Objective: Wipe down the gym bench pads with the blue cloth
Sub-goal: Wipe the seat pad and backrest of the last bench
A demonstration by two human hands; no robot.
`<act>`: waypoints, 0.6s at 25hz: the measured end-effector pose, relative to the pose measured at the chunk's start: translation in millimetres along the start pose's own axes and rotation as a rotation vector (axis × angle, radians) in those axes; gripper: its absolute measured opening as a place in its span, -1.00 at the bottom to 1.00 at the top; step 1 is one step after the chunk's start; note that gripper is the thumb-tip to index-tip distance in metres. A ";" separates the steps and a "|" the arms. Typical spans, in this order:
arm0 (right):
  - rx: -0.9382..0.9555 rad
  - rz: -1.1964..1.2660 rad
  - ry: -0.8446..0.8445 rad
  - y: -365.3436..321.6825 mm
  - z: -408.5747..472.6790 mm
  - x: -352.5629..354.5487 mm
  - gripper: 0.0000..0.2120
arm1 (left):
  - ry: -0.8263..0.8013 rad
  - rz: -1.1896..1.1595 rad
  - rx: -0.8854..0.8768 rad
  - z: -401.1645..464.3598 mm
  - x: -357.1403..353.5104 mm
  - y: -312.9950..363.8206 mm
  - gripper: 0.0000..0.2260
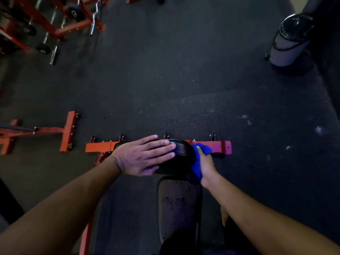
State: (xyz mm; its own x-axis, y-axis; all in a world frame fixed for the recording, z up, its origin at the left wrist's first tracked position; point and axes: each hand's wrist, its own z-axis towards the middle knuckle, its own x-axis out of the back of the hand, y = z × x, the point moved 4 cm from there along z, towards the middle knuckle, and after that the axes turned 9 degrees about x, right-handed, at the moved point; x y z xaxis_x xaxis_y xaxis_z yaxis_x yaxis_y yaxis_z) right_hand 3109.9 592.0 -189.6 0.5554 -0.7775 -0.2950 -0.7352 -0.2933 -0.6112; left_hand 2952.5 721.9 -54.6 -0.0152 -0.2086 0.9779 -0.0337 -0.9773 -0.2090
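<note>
A black bench pad (181,153) sits in front of me, above a longer worn pad (179,205) speckled with dark spots. My left hand (143,156) lies flat on top of the upper pad, fingers straight and pointing right. My right hand (206,165) grips the blue cloth (197,162) and holds it against the pad's right side. Part of the cloth is hidden under my fingers.
The bench's orange base bar (219,147) crosses behind the pad on dark rubber floor. Another orange frame (67,131) stands at left, a rack with barbells and plates (46,28) at far left, and a grey bin with a black liner (290,39) at far right.
</note>
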 end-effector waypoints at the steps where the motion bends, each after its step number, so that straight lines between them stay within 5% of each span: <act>1: 0.009 -0.017 0.000 -3.8 -3.7 -1.0 -0.72 | -0.010 -0.007 0.003 2.0 0.6 1.6 -0.35; 4: 0.094 -0.061 -0.044 -7.6 -14.9 -5.5 -0.70 | -0.073 -0.035 0.020 2.7 6.3 2.5 -0.36; 8: 0.119 -0.138 -0.049 11.6 7.9 2.1 -0.39 | -0.170 -0.091 -0.001 29.6 24.4 6.2 -0.39; 12: 0.114 -0.191 -0.029 28.1 40.5 40.6 -0.59 | -0.294 -0.177 -0.101 89.8 15.6 27.3 -0.43; 15: 0.022 -0.212 0.114 80.5 83.2 85.3 -0.31 | -0.347 -0.176 -0.084 93.5 9.5 24.6 -0.47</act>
State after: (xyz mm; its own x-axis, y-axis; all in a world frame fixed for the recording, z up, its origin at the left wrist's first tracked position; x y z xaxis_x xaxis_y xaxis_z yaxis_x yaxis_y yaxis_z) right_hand 3130.5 548.4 -325.0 0.6484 -0.7577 -0.0740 -0.5973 -0.4459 -0.6666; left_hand 3045.0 692.5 -49.7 0.3363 -0.0516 0.9403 -0.0870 -0.9959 -0.0235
